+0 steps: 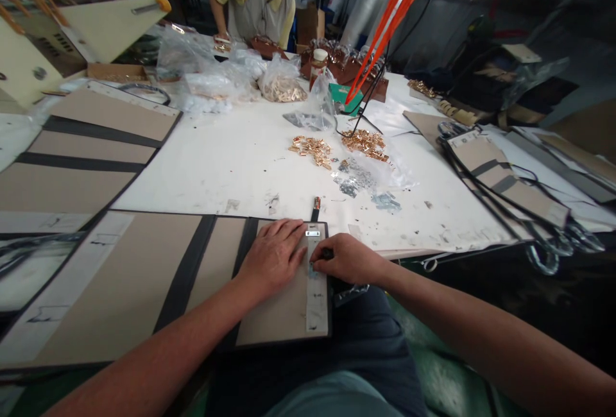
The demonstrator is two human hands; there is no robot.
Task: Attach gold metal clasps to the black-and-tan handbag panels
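A long grey-beige panel (158,263) with black bands and dark edging lies at the table's front edge, partly over my lap. My left hand (275,255) rests flat on its right part, fingers stretched towards a white strip (315,308). Near the top of that strip sits a small silver metal plate (312,233). My right hand (347,259) is closed in a pinch lower on the strip; a small silvery piece shows at its fingertips, too covered to make out. Just beyond the panel's edge, a dark strap with a gold-coloured metal end (316,204) sticks out.
Piles of gold-coloured fittings (363,141) and thin silver plates (355,178) lie on the white table (216,160). More panels (96,147) are on the left, others with black handles (500,167) on the right. Orange straps (385,32) hang down. A co-worker (255,6) is across the table.
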